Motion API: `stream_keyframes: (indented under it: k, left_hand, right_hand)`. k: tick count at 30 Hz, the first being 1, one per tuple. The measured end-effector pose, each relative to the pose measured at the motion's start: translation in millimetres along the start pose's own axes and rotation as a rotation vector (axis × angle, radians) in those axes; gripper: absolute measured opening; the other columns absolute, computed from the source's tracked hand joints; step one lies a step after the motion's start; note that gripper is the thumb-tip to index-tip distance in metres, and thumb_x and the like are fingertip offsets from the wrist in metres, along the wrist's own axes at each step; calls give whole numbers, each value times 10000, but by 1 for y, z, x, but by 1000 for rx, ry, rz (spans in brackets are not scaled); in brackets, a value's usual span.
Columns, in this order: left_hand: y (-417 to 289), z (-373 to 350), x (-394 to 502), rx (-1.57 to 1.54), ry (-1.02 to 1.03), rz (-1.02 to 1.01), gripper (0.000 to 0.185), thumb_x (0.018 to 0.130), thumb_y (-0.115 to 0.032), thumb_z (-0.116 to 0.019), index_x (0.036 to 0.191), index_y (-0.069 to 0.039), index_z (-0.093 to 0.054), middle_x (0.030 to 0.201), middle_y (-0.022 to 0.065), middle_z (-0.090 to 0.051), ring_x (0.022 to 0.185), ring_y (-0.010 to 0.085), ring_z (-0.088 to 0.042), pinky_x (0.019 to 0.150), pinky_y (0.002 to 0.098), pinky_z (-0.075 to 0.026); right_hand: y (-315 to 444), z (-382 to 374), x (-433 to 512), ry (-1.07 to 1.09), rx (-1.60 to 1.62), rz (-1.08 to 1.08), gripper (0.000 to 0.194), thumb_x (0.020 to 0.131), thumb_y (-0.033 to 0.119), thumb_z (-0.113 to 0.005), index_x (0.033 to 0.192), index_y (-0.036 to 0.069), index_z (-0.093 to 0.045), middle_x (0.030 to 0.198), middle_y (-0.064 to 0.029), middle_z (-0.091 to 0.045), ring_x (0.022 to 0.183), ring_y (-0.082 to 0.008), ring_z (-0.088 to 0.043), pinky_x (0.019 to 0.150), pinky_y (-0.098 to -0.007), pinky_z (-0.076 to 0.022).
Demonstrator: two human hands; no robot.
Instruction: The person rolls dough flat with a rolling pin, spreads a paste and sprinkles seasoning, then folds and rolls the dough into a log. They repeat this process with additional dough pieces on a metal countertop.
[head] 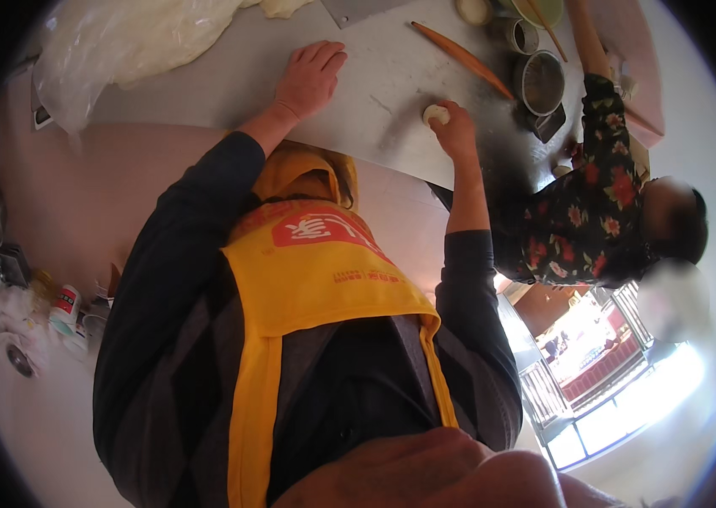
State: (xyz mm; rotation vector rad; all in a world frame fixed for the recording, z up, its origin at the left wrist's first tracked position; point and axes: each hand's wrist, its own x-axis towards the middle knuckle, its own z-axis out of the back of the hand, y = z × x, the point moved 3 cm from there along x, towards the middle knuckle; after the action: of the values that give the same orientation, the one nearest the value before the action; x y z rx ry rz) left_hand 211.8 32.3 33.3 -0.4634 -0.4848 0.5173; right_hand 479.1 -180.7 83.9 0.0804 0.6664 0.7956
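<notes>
My left hand [311, 79] rests on the metal worktop [358, 95], fingers stretched forward and close together, with nothing visible in it. At the worktop's near part, my right hand [455, 130] has its fingers around a small round pale piece of dough [436, 115]. Beyond that hand lies a brown wooden rolling pin [463, 58] with tapered ends. A large pale mass of dough [161, 38] under clear plastic sheet takes up the worktop's far left.
A round metal container [542, 82], a smaller tin [523, 36] and a green bowl [542, 9] with a stick stand at the right. Close by on the right is another person [586, 209] in a floral top, one arm stretched over the worktop.
</notes>
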Motion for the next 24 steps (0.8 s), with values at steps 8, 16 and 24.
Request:
stream_keyframes:
  k: [8,16,24]
  left_hand:
    - [-4,-7,1,25,22,37,427,837,-99,-685,1263,-108,-651,1396,24,-593,1326,232,-533,1061,426,-422]
    - [1,-18,-1,-7,-1,-4,432,835,-78,-666,1266,-101,-645,1394,26,-606,1301,261,-557,1050,445,-440]
    - [0,-41,0,-49,71,-37,432,839,-87,-684,1270,-87,-642,1392,90,-607,1280,307,-572,1050,471,-459]
  right_hand:
    - [0,8,12,-398,120,218,519,965,273,-718,1388,-7,-609,1459,-317,-549,1375,-475,-516,1146,-492,-443]
    - [1,-30,56,-548,-129,169,570,999,295,-682,1458,-11,-538,1550,-371,-409,1441,-518,-413,1157,-544,-422]
    - [-41,-11,9,-648,585,-126,383,1059,218,-577,1354,-19,-636,1362,-246,-643,1279,-399,-617,1058,-451,-509]
